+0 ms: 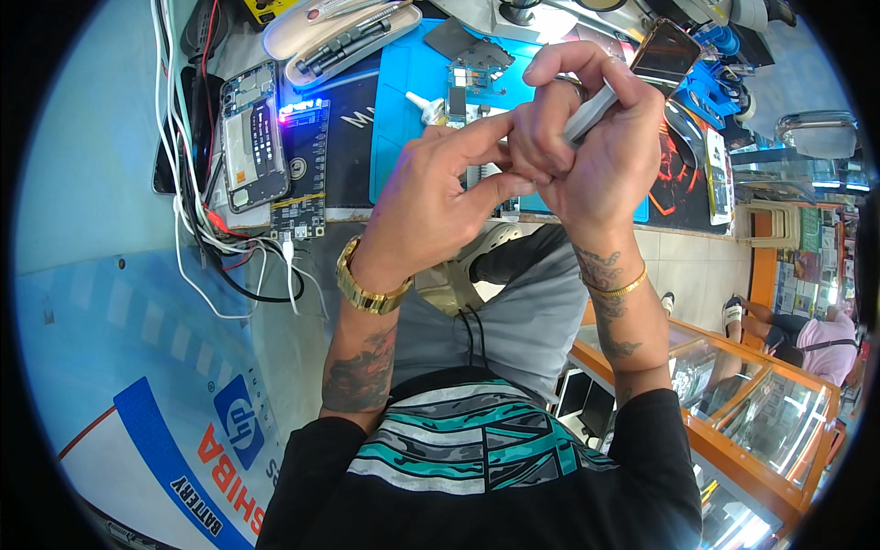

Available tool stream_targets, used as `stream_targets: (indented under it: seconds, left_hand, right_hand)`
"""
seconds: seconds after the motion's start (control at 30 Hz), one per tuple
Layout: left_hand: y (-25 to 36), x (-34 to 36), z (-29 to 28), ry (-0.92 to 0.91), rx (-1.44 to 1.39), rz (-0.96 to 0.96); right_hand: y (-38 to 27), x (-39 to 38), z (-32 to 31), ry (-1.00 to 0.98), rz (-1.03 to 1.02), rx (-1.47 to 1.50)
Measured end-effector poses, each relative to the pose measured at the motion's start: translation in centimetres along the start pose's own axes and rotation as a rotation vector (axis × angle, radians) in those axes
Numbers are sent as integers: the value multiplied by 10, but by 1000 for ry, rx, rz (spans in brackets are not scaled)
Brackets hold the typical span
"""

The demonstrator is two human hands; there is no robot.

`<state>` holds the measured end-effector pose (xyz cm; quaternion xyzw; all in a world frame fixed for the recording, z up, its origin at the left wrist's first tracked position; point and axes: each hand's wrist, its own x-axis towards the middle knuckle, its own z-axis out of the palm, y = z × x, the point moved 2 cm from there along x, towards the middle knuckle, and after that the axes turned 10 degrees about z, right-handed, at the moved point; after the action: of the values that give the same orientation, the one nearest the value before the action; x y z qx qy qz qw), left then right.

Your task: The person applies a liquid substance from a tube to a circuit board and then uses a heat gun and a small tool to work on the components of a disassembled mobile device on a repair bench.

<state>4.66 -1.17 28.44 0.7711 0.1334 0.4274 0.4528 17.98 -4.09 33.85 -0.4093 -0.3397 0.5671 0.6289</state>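
Both hands meet over the blue work mat (392, 119), in front of my body. My right hand (600, 137) is curled around a slim light-grey stick-like handle (589, 114); its kind does not show. My left hand (440, 197) comes in from the left, thumb and forefinger closing against the right fingertips. Whatever lies between those fingertips is hidden. Beyond the hands, small circuit boards (472, 78) lie on the mat. Near the left knuckles is a small white nozzle-tipped bottle (423, 107). A dark glossy phone-like rectangle (666, 57) stands just past the right fingers.
An opened phone (255, 147) lies left of the mat, beside a long black circuit board (304, 165) with blue lights. Loose cables (188, 202) hang over the table's left edge. A screwdriver case (339, 41) sits at the back. Glass display cases (761, 412) and a seated person (820, 344) are at right.
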Motion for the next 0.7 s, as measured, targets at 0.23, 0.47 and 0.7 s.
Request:
stream_targets:
  seconds: [0.23, 0.47, 0.7]
  left_hand:
    - [3, -3, 0, 1, -2, 4]
    - [1, -3, 1, 73, -87, 16]
    - [-2, -4, -1, 123, -94, 33]
  right_hand:
    - [0, -3, 2, 0, -3, -15]
    - [2, 2, 4, -20, -6, -5]
    - [3, 4, 5, 13, -27, -66]
